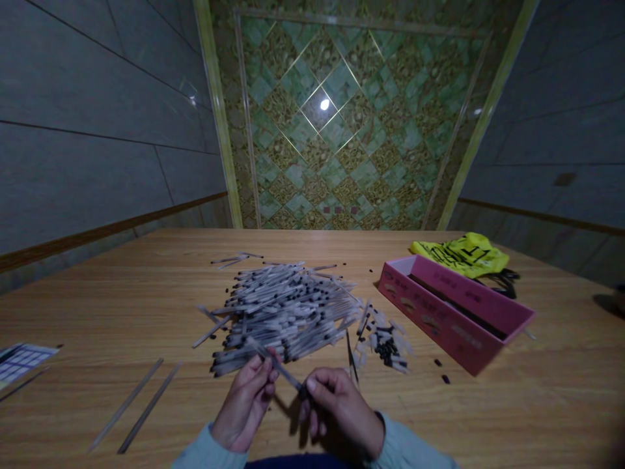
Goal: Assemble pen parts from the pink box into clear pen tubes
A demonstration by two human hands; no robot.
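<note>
A slim, translucent grey pen [282, 368] slants between my two hands above the table. My left hand [248, 400] is closed on its middle, thumb and fingertips pinching it. Around its lower, dark end my right hand [334, 404] is closed, the thumb on top; whatever else the fingers hold there is hidden. Just beyond the hands lies a large loose heap of similar pens [293, 306], many with black ends. To its right is a small pile of short black and clear pieces [385, 345], blurred, too small to name surely. A thin dark stick [352, 358] lies between them.
An open pink box [439, 319] stands at the right, with a yellow bag [463, 254] behind it. Two long thin strips [149, 407] lie at the left, near a gridded card [22, 365]. Small black bits [445, 379] lie on the wooden table [537, 397].
</note>
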